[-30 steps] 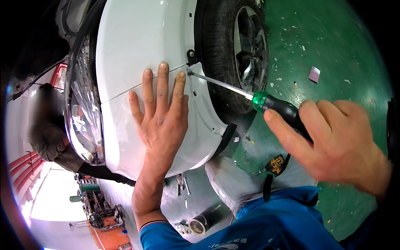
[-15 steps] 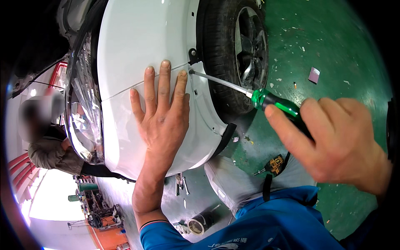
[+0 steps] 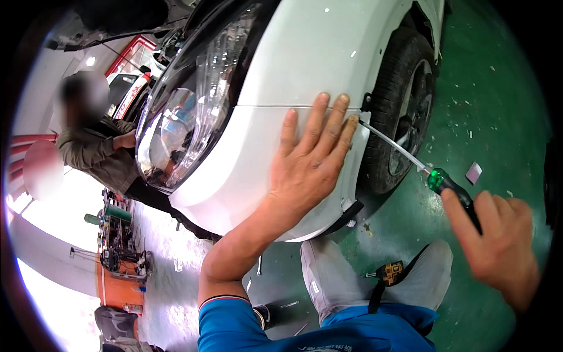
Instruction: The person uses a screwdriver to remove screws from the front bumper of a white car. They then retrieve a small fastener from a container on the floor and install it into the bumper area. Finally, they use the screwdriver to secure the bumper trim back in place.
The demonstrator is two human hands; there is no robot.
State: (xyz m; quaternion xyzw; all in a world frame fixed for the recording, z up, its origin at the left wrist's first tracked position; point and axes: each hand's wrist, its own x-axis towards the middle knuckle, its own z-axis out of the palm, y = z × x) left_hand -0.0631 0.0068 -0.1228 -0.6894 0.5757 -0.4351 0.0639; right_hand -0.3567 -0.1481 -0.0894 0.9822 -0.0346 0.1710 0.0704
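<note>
**Gripping a screwdriver (image 3: 437, 179) up against a white panel (image 3: 249, 161)**

So, closest stuff first. My right hand (image 3: 498, 240) is wrapped around the green-and-black handle with the index finger laid along it. Reckon the tool's fairly light, with a stiff shank that won't give much, so the fat handle is the place to hold it; bare metal would probably be slick.

My left hand (image 3: 314, 161) is flat on the painted panel, fingers spread, index fingertip just beside the screwdriver's tip. Can't tell if they touch. The tip sits at the panel's wheel-side edge, just below the seam (image 3: 264, 107), too small to see what it's on.

I'd guess the panel's thin, a bit springy, slippery, and easy to scratch. A broad palm seems kinder than poking at it, and I'd keep metal off the paint.

Past that: tire (image 3: 390, 94) right behind the shank, headlight (image 3: 205, 100) over on the left, yellow-and-black power tool (image 3: 389, 273) between my legs, green floor (image 3: 469, 270) below. Farther off, a co-worker (image 3: 94, 149) in a dark jacket is beyond the headlight.
</note>
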